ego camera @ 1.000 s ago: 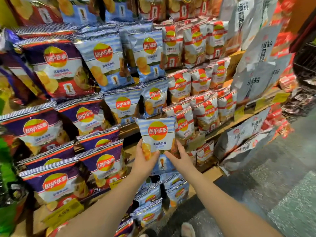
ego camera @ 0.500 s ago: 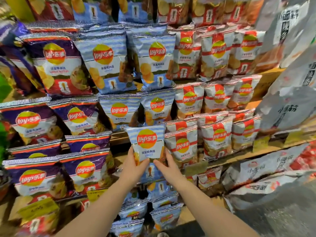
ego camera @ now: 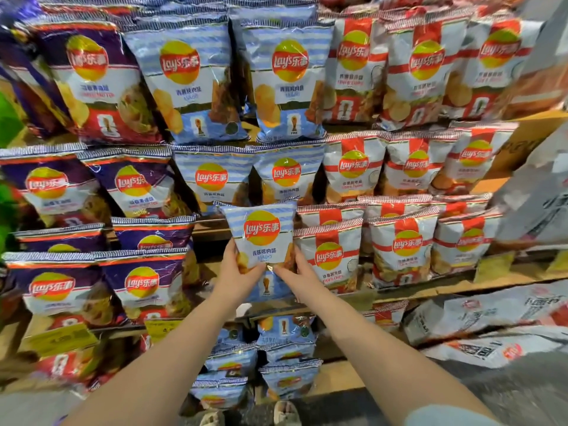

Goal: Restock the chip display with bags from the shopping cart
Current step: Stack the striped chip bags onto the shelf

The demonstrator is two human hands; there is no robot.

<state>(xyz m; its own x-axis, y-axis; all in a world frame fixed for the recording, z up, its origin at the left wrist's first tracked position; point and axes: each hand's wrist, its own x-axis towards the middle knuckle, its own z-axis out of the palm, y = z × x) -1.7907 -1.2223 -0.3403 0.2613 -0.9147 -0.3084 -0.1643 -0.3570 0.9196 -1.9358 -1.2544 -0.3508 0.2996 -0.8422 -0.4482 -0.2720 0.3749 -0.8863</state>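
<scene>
Head view: blue-striped bag (ego camera: 261, 238) now higher and deeper into display than second ago, upright in gap of blue column, between purple bags (ego camera: 144, 281) and red-white bags (ego camera: 330, 256); left hand (ego camera: 238, 276) and right hand (ego camera: 299, 273) both clamped on bag's lower corners, close together; placement nearly done, release likely next; cart out of view.

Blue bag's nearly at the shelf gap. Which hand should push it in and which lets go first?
Probably the left hand: it grips the blue bag on the side of the dark open gap. The right hand sits against the red-and-white bag, so it likely releases first.
</scene>
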